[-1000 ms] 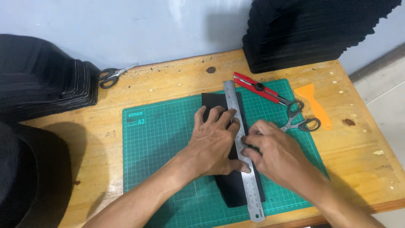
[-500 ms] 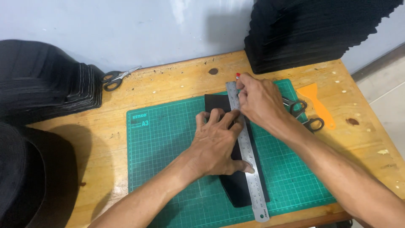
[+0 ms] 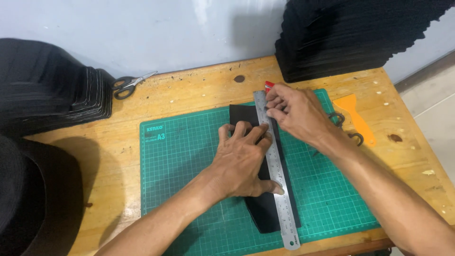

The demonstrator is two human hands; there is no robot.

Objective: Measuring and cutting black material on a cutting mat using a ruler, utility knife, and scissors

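Low in the frame's centre, the left hand (image 3: 241,161) presses flat, fingers spread, on a steel ruler (image 3: 276,170) over a black strip (image 3: 265,208) on the green cutting mat (image 3: 180,170). Above it, the right hand (image 3: 296,114) closes around a red-tipped cutter (image 3: 269,85) at the ruler's top. Farther off, at upper left, lie scissors (image 3: 127,84).

The single head view looks steeply down from above the near edge of a wooden table (image 3: 199,90), facing the pale wall behind. It sits close over the green cutting mat (image 3: 189,156), the forearms entering from below.
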